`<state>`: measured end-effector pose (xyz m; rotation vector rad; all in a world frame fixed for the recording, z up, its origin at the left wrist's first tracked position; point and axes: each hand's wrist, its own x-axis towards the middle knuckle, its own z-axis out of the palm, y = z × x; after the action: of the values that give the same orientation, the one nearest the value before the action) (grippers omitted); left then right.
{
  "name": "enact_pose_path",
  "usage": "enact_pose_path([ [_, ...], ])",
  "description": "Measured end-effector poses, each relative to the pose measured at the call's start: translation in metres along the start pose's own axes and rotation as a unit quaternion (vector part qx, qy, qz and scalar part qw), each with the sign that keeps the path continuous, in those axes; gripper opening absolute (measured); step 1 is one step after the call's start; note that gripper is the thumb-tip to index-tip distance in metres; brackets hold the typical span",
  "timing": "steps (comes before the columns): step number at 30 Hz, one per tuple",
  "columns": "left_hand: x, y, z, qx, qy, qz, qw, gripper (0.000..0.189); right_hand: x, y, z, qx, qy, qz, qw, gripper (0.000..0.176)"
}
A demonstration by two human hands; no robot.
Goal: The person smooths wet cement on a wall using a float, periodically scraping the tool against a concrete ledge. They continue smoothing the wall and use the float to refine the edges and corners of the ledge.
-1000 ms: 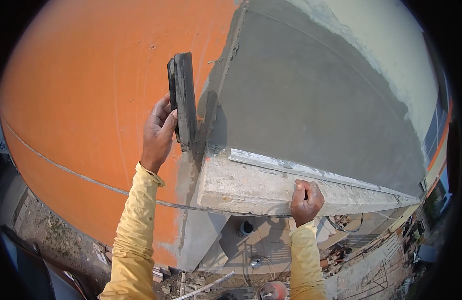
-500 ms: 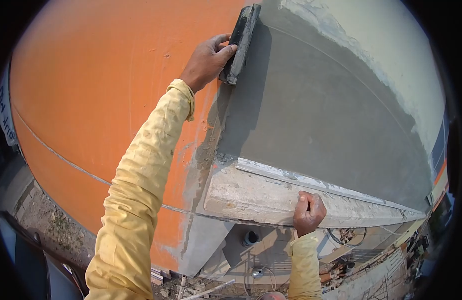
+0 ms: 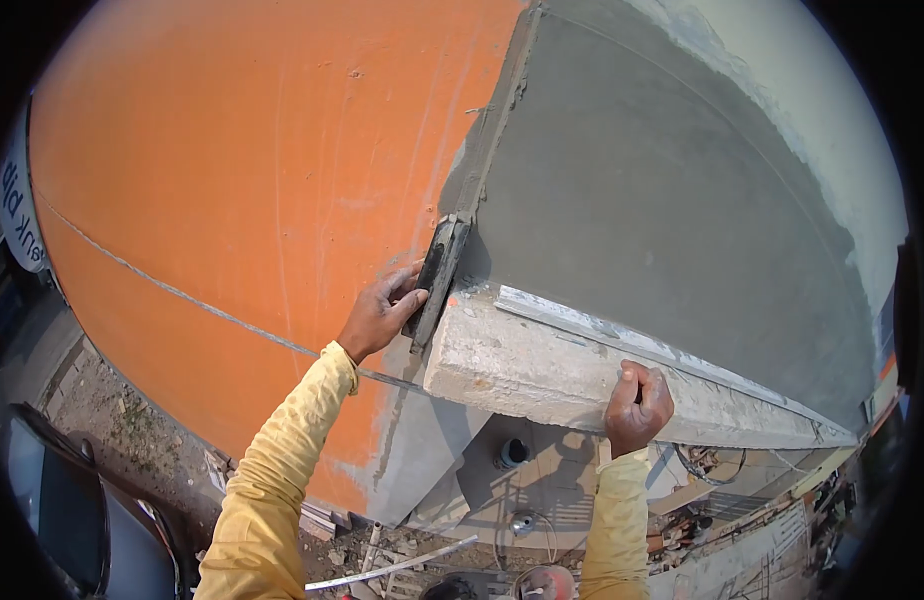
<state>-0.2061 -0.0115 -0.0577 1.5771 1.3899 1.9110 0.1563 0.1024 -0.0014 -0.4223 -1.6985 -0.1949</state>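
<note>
My left hand (image 3: 384, 312) is closed round a dark float (image 3: 439, 280), which lies against the corner edge between the orange wall (image 3: 222, 170) and the grey plastered wall (image 3: 672, 190). The float's lower end is beside the near end of a pale concrete ledge (image 3: 522, 365). My right hand (image 3: 638, 408) is a closed fist at the ledge's front edge; what it holds, if anything, is hidden. A whitish straight strip (image 3: 602, 335) runs along the ledge at the foot of the grey plaster.
A cord (image 3: 192, 302) crosses the orange wall. Far below are a dark container (image 3: 512, 453), rubble (image 3: 132, 440) and a parked car (image 3: 82, 520). A sign (image 3: 22, 215) shows at the far left.
My left hand has brought the float down along the corner, from near the top to beside the ledge's end. My right hand remains at the ledge. The view has shifted slightly.
</note>
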Motion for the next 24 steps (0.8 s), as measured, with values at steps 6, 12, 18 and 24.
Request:
enact_pose_path([
  [6,-0.071,-0.075,-0.005,0.019,0.022,-0.073,0.997,0.049,-0.002,0.002,-0.001,0.012,0.001,0.004,1.000,0.009],
  [12,-0.109,-0.055,0.003,-0.141,0.143,-0.081,0.976,0.051,-0.002,0.005,-0.001,0.038,0.001,0.007,0.999,0.011],
  [18,-0.126,0.018,-0.008,-0.353,0.218,0.037,0.909,0.040,-0.003,0.005,-0.002,0.048,-0.012,0.054,0.997,0.013],
  [24,-0.152,0.081,0.030,-0.479,0.047,0.097,0.871,0.055,0.000,0.009,-0.011,0.125,-0.036,0.095,0.987,0.015],
])
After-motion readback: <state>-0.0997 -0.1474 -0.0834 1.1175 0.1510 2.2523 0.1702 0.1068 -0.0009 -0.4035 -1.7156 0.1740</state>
